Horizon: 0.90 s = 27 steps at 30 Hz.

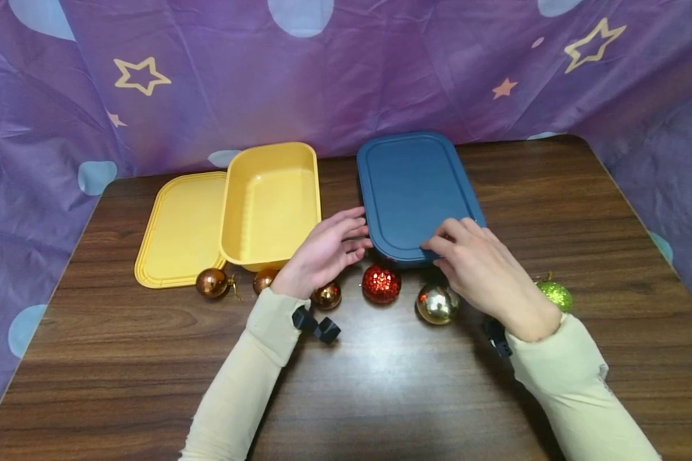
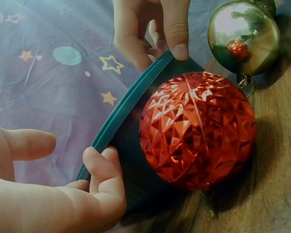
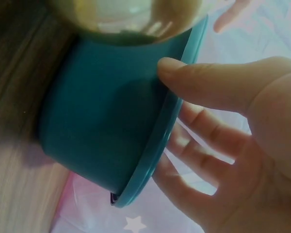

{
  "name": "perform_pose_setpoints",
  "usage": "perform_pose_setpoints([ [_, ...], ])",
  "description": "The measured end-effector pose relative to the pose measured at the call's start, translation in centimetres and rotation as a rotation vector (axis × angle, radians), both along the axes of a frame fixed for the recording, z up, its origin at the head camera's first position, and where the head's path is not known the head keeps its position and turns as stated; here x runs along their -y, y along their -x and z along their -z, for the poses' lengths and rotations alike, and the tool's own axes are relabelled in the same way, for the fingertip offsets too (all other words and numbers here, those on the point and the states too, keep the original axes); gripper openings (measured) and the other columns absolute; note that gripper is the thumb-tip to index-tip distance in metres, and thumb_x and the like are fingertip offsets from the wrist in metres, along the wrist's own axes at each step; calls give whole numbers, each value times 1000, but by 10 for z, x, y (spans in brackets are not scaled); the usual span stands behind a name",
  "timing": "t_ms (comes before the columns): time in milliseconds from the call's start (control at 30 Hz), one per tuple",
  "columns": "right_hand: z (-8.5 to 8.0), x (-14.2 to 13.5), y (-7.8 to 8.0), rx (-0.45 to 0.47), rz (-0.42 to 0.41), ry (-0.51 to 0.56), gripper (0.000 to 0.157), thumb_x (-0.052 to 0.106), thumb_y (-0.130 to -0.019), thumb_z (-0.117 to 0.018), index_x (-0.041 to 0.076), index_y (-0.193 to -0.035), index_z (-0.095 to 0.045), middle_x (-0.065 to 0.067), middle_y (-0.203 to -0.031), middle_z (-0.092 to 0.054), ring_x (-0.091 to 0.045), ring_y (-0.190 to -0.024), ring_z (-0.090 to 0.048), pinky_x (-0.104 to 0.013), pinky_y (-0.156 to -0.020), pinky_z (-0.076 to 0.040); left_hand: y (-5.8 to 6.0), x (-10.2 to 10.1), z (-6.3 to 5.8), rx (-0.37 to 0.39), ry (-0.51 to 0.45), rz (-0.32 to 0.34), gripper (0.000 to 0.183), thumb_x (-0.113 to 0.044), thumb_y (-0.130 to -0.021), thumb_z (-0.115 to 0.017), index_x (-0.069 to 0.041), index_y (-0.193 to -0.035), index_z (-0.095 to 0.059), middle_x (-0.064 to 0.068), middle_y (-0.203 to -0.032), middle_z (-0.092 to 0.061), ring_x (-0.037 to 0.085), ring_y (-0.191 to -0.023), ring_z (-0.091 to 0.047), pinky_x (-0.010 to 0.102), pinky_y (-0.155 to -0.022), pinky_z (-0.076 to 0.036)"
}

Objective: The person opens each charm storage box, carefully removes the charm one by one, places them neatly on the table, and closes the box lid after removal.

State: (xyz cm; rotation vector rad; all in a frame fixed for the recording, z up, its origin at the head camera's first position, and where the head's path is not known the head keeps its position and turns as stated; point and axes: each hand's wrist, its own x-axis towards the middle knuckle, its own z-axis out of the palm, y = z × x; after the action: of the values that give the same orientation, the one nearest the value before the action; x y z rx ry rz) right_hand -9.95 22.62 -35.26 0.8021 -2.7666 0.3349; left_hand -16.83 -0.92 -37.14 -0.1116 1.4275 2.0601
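Observation:
A blue lid (image 1: 415, 192) covers the blue box (image 3: 102, 107). My right hand (image 1: 481, 272) pinches the lid's rim at the near right corner, thumb below the rim and fingers over the top. On the box's left side, my left hand (image 1: 329, 250) touches the edge with its fingertips, its thumb held apart in the left wrist view. A faceted red bauble (image 1: 381, 284) lies just in front of the box. Beside it, a shiny gold bauble (image 1: 437, 304) sits close to my right hand.
A yellow box (image 1: 271, 205) stands uncovered at the left, with its yellow lid (image 1: 179, 230) alongside. Copper-coloured baubles (image 1: 211, 283) lie in front of them, partly behind my left wrist. A glittery green bauble (image 1: 556, 294) is right of my right wrist. A purple curtain (image 1: 346, 83) hangs behind the table.

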Motion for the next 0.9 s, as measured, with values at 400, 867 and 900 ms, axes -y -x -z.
perform_pose_setpoints([
  [400, -3, 4, -3, 77, 47, 9, 27, -4, -81, -68, -1, -108, -71, -14, -104, -61, -28, -91, -52, -39, -74, -51, -1, 0, -1, -3, -13, 3, 45, -12, -102, -42, -8, -146, -35, 5, -106, -46, 16, -89, -53, 20, -73, -47],
  [867, -4, 10, -2, 62, 72, 22, 21, 14, -89, -67, 0, -104, -73, -13, -99, -62, -29, -90, -55, -42, -75, -50, -17, 21, -48, -403, 323, -11, 41, -13, -99, -51, -5, -138, -49, 13, -135, -55, 30, -113, -58, 37, -93, -52],
  [900, -5, 10, -1, 80, 83, 20, 22, 16, -90, -67, 0, -104, -73, -14, -99, -62, -30, -91, -55, -43, -76, -50, -20, 28, -56, -454, 347, -34, 38, -14, -99, -52, -5, -136, -53, 12, -133, -57, 28, -110, -60, 37, -92, -52],
])
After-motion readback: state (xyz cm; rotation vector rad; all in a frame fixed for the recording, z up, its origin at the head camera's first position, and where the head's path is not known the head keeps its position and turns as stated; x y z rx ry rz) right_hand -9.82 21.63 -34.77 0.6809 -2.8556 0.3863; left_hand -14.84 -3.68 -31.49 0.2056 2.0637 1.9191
